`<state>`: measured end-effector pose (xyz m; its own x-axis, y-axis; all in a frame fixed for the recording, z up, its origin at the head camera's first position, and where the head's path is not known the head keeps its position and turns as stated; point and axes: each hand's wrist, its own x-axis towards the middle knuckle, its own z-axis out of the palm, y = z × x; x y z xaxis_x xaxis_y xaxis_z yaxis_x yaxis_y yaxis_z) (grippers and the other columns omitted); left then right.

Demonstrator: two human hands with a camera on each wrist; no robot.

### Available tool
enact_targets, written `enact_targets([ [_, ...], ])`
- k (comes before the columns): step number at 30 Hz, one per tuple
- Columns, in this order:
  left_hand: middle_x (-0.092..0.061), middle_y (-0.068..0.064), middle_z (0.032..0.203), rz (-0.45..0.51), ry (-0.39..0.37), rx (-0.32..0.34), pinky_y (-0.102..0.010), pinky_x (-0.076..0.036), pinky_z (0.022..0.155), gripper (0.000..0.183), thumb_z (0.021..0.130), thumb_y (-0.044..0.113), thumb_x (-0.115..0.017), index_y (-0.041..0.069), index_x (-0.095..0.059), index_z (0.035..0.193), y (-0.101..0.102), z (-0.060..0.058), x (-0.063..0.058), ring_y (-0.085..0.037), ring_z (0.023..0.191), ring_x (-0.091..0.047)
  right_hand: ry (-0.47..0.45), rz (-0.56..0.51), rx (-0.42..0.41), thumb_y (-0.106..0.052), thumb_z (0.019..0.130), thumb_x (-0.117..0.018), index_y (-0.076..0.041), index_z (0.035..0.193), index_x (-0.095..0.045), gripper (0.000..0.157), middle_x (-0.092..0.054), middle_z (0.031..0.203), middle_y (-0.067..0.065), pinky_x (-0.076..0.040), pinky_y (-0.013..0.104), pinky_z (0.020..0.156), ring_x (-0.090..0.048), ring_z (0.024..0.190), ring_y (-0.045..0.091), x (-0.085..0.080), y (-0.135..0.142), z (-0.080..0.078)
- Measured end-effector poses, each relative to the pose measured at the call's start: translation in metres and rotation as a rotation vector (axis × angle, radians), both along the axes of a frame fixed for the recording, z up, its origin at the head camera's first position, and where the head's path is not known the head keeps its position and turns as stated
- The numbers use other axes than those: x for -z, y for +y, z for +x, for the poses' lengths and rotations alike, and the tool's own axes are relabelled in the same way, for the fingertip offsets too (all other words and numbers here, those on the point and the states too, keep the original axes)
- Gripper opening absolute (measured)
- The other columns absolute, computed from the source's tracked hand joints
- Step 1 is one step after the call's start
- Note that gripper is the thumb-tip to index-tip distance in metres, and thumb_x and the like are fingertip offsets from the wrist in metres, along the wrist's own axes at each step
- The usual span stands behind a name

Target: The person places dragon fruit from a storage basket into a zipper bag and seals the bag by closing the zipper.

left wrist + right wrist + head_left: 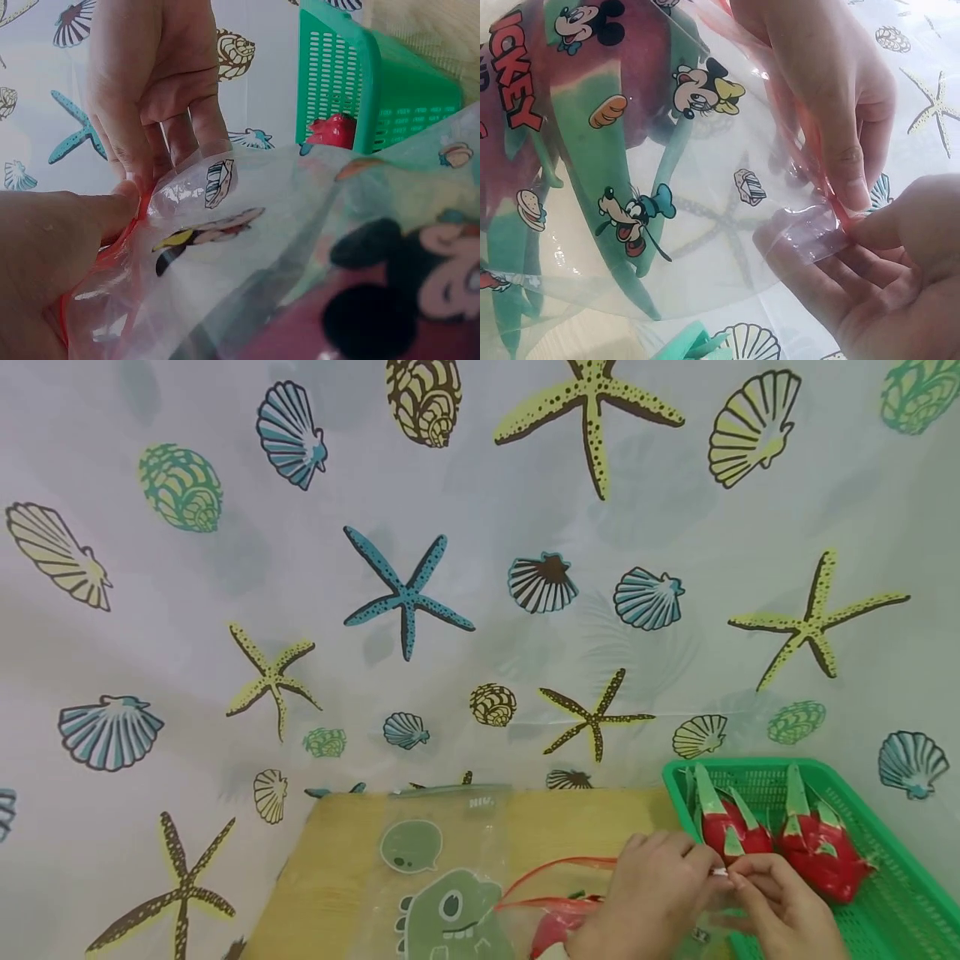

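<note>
My left hand [645, 889] and right hand [787, 902] meet at one end of a clear zip bag [705, 255] printed with cartoon figures. Thumb and fingers of each hand pinch the red zip strip [140, 210] at the bag's corner. In the head view, the rest of the red strip [558, 903] runs leftward from the left hand and gapes in two lines. Red dragon fruit [622, 90] with long green scales shows through the film. The head view has part of that fruit hidden behind my left hand.
A green plastic basket [885, 827] at the right holds dragon fruit [825, 856]. Flat on the wooden table [322, 860] lies another clear zip bag [450, 893] with a green dinosaur print. A pale sheet [480, 502] with shells and starfish hangs behind the table.
</note>
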<state>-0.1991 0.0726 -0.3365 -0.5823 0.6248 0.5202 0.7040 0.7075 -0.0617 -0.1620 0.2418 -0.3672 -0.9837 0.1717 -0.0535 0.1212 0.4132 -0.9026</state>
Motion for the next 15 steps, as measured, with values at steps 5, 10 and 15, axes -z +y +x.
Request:
enact_targets([
  [5, -0.065, 0.021, 0.094, -0.013, 0.001, 0.002, -0.009, -0.032, 0.064, 0.021, 0.095, 0.052, -0.056, 0.035, -0.068, 0.101, -0.001, -0.001, -0.002, 0.005, 0.086, -0.059, 0.016, -0.013, -0.001, -0.016, 0.104, -0.049, 0.003, 0.122, -0.043, 0.027, -0.070, 0.108, 0.017, -0.062, 0.037, 0.071, -0.070, 0.082, 0.004, 0.001, -0.002, 0.003],
  [10, -0.066, 0.022, 0.096, -0.012, -0.022, 0.002, -0.009, -0.028, 0.061, 0.018, 0.095, 0.050, -0.059, 0.036, -0.069, 0.102, -0.001, -0.001, -0.003, 0.005, 0.085, -0.059, 0.019, 0.041, -0.045, -0.012, 0.104, -0.050, 0.002, 0.119, -0.045, 0.021, -0.069, 0.105, 0.012, -0.062, 0.034, 0.070, -0.067, 0.083, -0.001, -0.002, 0.002, 0.002],
  [15, -0.066, 0.021, 0.095, -0.025, -0.025, 0.011, -0.009, -0.031, 0.060, 0.018, 0.095, 0.048, -0.059, 0.035, -0.069, 0.102, 0.002, -0.002, -0.003, 0.004, 0.083, -0.058, 0.014, 0.153, -0.134, -0.013, 0.102, -0.054, 0.000, 0.117, -0.047, 0.021, -0.067, 0.106, 0.008, -0.060, 0.026, 0.069, -0.062, 0.085, -0.007, -0.008, 0.014, 0.001],
])
